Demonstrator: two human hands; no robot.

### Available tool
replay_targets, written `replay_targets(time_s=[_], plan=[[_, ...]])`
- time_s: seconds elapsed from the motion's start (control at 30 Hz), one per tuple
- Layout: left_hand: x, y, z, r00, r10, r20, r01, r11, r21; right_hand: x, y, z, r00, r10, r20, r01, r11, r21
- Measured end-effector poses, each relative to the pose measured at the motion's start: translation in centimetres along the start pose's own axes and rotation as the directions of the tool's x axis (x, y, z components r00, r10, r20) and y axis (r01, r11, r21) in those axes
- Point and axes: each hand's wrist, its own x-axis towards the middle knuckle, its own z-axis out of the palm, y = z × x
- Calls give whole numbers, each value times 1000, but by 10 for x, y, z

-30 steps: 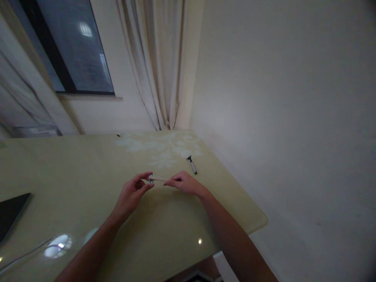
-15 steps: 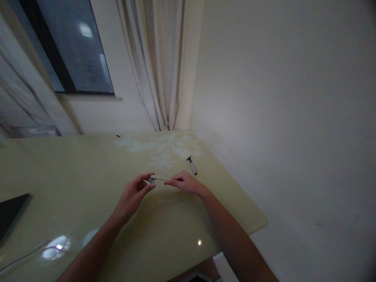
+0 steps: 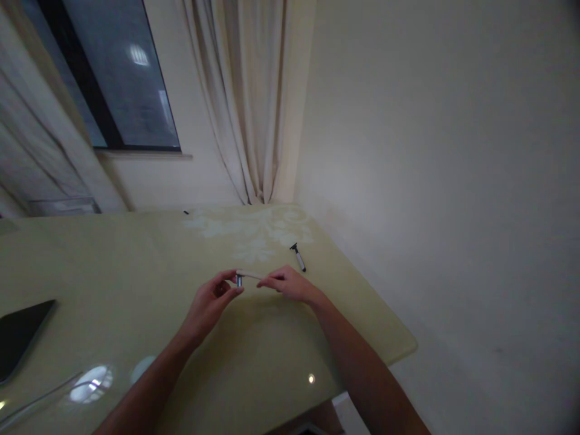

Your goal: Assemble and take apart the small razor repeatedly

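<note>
Spanning the gap between the two hands, a pale slim stick (image 3: pixel 251 275) is held nearly level above the table (image 3: pixel 362 320). Its right end is pinched by the right hand (image 3: pixel 289 283), thumb and fingers closed on it, so that much of its length is left exposed, presumably to let it be steered finely. At its left end a small teal-and-white piece (image 3: pixel 239 281) is met; whether the two are joined or merely touching cannot be told. That piece is clamped between the thumb and forefinger of the left hand (image 3: pixel 211 301), apparently at its top and bottom, which seems to leave its side free. Both hands are raised off the surface and held near each other, probably so that the small parts can be turned freely. Just beyond the right hand, a razor (image 3: pixel 299 258) is laid with its handle pointed toward the near right, likely within easy reach. A dark flat object (image 3: pixel 25 335) and a thin cable (image 3: pixel 43 397) are placed well apart on the left, where the hands are not crowded.
</note>
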Motion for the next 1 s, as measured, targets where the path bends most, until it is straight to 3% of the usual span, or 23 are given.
replay_targets(time_s=[0.07,0.1,0.23,0.4,0.53,0.7,0.87,1.0], plan=[[0,-1,1,1000,-10,12,10,1000,-10,1,1,1,997,-3,-79,0,999,-33],[0,-1,1,1000,-11,7,11,1000,-14,1,2,1,998,-10,-62,9,999,-31],[-1,1,1,999,-14,-30,14,1000,-2,0,1,2,991,-29,130,24,999,39],[-3,3,1,999,-41,13,42,999,-15,1,3,1,999,-6,-41,6,1000,8],[-2,5,0,999,-4,-34,3,1000,-29,0,0,2,992,-27,123,17,996,85],[-3,5,1,999,-38,3,38,999,-32,0,0,1,998,1,-62,0,1000,28],[-2,3,-1,999,4,-32,-6,999,-50,0,1,4,994,-33,102,24,996,91],[-2,3,-2,1000,-25,6,25,999,-38,1,1,5,997,-20,-77,25,998,65]])
